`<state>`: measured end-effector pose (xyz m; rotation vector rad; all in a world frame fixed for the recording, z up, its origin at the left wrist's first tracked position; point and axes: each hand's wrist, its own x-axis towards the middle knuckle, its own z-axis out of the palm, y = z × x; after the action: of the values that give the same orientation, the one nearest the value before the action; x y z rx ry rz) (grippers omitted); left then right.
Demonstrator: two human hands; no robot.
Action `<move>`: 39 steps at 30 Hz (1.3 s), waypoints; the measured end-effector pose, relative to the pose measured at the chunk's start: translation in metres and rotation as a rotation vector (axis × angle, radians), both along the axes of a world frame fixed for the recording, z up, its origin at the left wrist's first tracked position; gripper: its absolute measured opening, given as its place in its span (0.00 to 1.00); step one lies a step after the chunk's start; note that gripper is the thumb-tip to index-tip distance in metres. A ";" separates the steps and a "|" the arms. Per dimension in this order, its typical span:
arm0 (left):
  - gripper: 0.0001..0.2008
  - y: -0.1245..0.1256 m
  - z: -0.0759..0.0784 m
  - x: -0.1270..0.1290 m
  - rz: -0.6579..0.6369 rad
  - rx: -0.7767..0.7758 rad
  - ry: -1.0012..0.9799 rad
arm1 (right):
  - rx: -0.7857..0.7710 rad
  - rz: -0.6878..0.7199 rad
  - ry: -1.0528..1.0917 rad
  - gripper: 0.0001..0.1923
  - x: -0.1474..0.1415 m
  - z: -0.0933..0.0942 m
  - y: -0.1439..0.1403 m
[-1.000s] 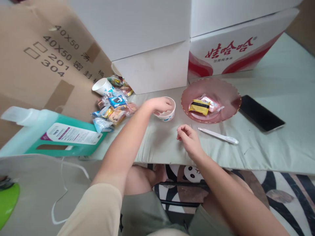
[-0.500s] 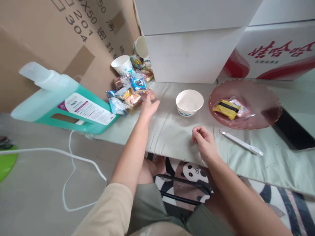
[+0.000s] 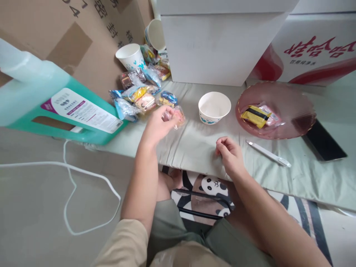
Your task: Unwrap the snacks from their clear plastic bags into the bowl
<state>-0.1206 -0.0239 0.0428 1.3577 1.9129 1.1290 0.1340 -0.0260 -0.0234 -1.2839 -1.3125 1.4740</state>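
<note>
Fingers of the left hand (image 3: 156, 128) clamped on a pink wrapped packet (image 3: 179, 116), which protrudes between thumb and forefinger. Just beyond these fingers, a blue wrapped packet (image 3: 168, 98); beyond them and to their left, a pile of wrapped snacks (image 3: 141, 99). Farther left stands a green bottle (image 3: 75, 111).

Fingers of the right hand (image 3: 230, 154) curled together, thumb against forefinger. Beyond them, and to the right of the left fingers, a paper bowl (image 3: 210, 119). To their right, a white pen-shaped tool (image 3: 268, 153); beyond this, a pink plate (image 3: 292, 109) bearing a yellow packet (image 3: 256, 116).
</note>
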 end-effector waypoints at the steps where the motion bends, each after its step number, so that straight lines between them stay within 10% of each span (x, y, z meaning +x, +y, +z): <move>1: 0.09 -0.010 0.001 -0.004 -0.057 0.005 -0.029 | -0.006 0.002 0.016 0.10 0.000 -0.001 0.000; 10: 0.38 -0.038 -0.024 -0.008 -0.523 -0.070 -0.574 | 0.056 0.444 0.242 0.38 -0.002 -0.007 -0.011; 19: 0.24 -0.014 -0.048 0.051 -0.166 -0.246 -0.979 | 0.791 0.043 -0.343 0.16 -0.005 -0.009 -0.010; 25: 0.48 -0.027 -0.044 0.060 -0.241 -0.153 -1.043 | 1.044 0.092 -0.491 0.19 -0.017 -0.020 -0.027; 31: 0.46 -0.021 -0.065 0.057 -0.306 -0.238 -1.019 | 0.976 0.424 -0.422 0.19 -0.019 -0.027 -0.020; 39: 0.71 -0.026 -0.071 0.047 -0.662 -0.188 -0.799 | 0.792 0.336 -0.352 0.18 -0.007 -0.024 -0.010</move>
<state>-0.0732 -0.0494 -0.0279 1.0672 0.8754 0.9116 0.1273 -0.0356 -0.0472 -0.8234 -2.1400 0.7668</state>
